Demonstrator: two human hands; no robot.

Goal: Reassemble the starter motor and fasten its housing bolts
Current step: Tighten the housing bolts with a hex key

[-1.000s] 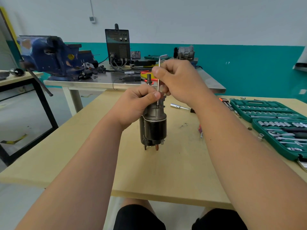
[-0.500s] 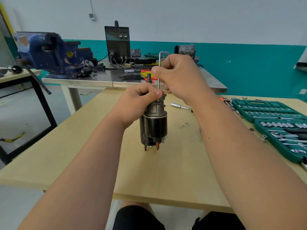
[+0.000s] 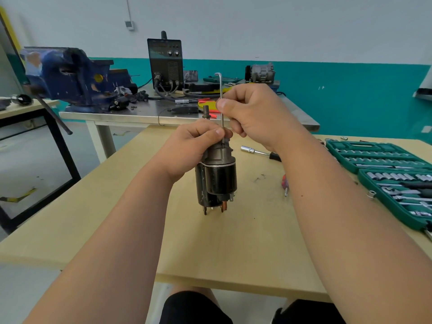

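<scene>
Left hand (image 3: 191, 146): wrapped round the motor (image 3: 218, 178) top, hiding it.
Right hand (image 3: 252, 115): pinching the hex key (image 3: 221, 87); tip barely visible.

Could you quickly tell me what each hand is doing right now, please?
Left hand: gripping the top of the starter motor, which stands upright.
Right hand: pinching the hex key by its long shaft, tip down on the motor.

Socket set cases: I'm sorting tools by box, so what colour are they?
The socket set cases are dark green, best seen in the head view.
</scene>
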